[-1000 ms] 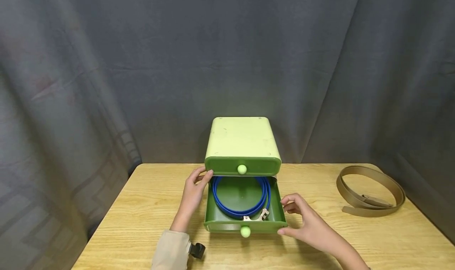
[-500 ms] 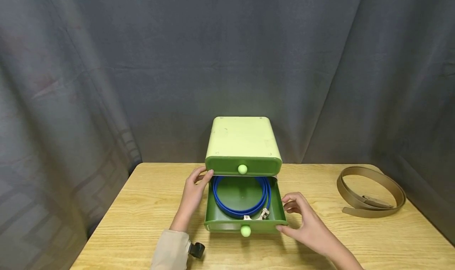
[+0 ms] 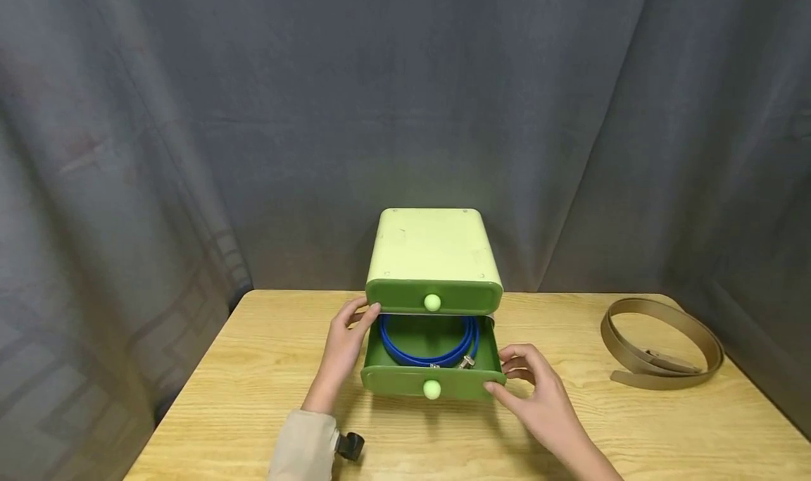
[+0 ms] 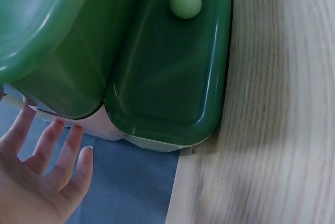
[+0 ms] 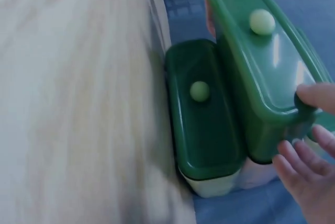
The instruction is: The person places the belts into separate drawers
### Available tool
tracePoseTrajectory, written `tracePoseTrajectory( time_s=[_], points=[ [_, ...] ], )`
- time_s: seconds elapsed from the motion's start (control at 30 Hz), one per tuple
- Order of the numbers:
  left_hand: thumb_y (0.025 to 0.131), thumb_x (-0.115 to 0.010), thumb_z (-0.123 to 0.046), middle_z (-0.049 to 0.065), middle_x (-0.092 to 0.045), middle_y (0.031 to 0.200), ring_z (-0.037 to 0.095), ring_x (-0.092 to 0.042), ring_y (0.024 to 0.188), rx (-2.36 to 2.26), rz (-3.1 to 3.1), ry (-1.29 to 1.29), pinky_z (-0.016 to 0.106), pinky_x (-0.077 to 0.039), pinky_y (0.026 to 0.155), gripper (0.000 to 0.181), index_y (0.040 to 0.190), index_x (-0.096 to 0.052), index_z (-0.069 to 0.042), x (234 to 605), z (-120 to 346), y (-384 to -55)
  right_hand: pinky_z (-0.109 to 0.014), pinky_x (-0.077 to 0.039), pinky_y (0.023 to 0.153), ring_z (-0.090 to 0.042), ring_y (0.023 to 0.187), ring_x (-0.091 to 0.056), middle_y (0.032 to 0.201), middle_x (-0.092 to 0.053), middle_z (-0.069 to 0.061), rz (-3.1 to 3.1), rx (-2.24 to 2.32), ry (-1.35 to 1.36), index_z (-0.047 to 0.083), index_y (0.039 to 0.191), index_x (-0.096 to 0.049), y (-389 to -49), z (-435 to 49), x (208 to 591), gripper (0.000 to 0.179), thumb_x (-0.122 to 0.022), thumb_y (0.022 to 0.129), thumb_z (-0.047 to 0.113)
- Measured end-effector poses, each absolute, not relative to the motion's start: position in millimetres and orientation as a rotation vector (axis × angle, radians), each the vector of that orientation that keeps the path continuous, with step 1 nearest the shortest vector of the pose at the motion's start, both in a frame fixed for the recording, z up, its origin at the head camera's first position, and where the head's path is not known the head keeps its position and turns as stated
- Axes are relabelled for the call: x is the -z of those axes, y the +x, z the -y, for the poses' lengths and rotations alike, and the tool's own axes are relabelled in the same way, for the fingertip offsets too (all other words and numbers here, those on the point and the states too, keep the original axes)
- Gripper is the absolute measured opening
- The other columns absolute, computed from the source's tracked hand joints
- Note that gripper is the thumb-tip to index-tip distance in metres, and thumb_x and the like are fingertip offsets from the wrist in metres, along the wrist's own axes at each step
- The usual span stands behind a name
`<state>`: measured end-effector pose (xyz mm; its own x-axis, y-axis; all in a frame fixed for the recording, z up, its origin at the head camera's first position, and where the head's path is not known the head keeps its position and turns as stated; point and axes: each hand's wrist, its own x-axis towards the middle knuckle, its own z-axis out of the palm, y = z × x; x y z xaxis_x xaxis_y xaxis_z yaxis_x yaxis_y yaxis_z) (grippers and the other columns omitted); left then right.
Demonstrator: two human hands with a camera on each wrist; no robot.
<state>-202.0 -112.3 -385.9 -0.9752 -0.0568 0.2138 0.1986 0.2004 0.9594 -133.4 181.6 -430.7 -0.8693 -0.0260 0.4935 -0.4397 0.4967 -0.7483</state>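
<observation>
A small pale-green cabinet (image 3: 434, 245) with dark green drawers and round knobs stands on the table. Its middle drawer (image 3: 395, 384) is pulled out and contains a coiled blue belt (image 3: 415, 361) with metal fittings. My left hand (image 3: 345, 341) touches the cabinet's left side, thumb at the top drawer's lower corner; in the left wrist view its fingers (image 4: 68, 153) lie fairly straight against the side. With its thumb, my right hand (image 3: 538, 393) presses the right end of the pulled-out drawer's front. The other right fingers (image 5: 296, 164) rest along that drawer's side wall.
A loosely coiled brown belt (image 3: 665, 379) lies on the right of the wooden table (image 3: 253, 368). Below the pulled-out drawer, the bottom drawer (image 5: 196, 135) is closed. Grey curtains (image 3: 405, 115) hang behind and at the sides.
The middle drawer has slid partway inward with the blue belt inside, and my right hand has moved along with it. My left hand has stayed at the cabinet's side.
</observation>
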Motion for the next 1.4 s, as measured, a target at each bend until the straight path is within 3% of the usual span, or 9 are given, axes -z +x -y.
tracePoseTrajectory(
  time_s=[0.33, 0.63, 0.9, 1.27, 1.4],
  points=[
    [0.098, -0.064, -0.022, 0.014, -0.061, 0.126, 0.034, -0.057, 0.112, 1.894, 2.251, -0.137, 0.037, -0.046, 0.088, 0.035, 0.125, -0.065, 0.0, 391, 112, -201, -0.021, -0.053, 0.077, -0.005, 0.081, -0.061, 0.095, -0.065, 0.002, 2.309, -1.293, 0.232, 0.005, 0.103, -0.064, -134, -174, 430, 0.038, -0.086, 0.073, 0.001],
    [0.098, -0.064, -0.031, 0.007, -0.061, 0.128, 0.03, -0.055, 0.115, 1.858, 2.258, -0.126, 0.039, -0.046, 0.09, 0.038, 0.127, -0.065, -0.007, 421, 117, -218, -0.031, -0.055, 0.08, -0.011, 0.085, -0.063, 0.095, -0.064, -0.001, 2.36, -1.306, 0.125, 0.004, 0.105, -0.062, -145, -167, 422, 0.036, -0.085, 0.078, 0.009],
    [0.098, -0.063, -0.035, 0.007, -0.06, 0.13, 0.028, -0.054, 0.116, 1.856, 2.253, -0.143, 0.04, -0.044, 0.092, 0.041, 0.129, -0.064, -0.008, 423, 118, -220, -0.016, -0.05, 0.077, -0.016, 0.079, -0.061, 0.084, -0.058, 0.001, 2.237, -1.254, 0.162, 0.006, 0.091, -0.064, -163, -163, 425, 0.03, -0.087, 0.072, 0.001],
    [0.1, -0.061, -0.022, 0.016, -0.06, 0.127, 0.035, -0.054, 0.115, 1.868, 2.278, -0.134, 0.038, -0.044, 0.09, 0.036, 0.126, -0.063, 0.002, 390, 112, -203, -0.017, -0.048, 0.075, -0.021, 0.08, -0.06, 0.083, -0.061, -0.007, 2.236, -1.346, -0.013, 0.003, 0.097, -0.062, -178, -159, 425, 0.033, -0.087, 0.074, 0.003],
    [0.1, -0.061, -0.025, 0.014, -0.06, 0.128, 0.032, -0.054, 0.115, 1.865, 2.275, -0.121, 0.038, -0.045, 0.088, 0.037, 0.127, -0.063, 0.0, 399, 115, -210, -0.02, -0.048, 0.077, -0.023, 0.084, -0.06, 0.088, -0.061, -0.01, 2.232, -1.384, -0.036, 0.0, 0.104, -0.059, -183, -158, 425, 0.04, -0.086, 0.076, 0.005]
  ],
)
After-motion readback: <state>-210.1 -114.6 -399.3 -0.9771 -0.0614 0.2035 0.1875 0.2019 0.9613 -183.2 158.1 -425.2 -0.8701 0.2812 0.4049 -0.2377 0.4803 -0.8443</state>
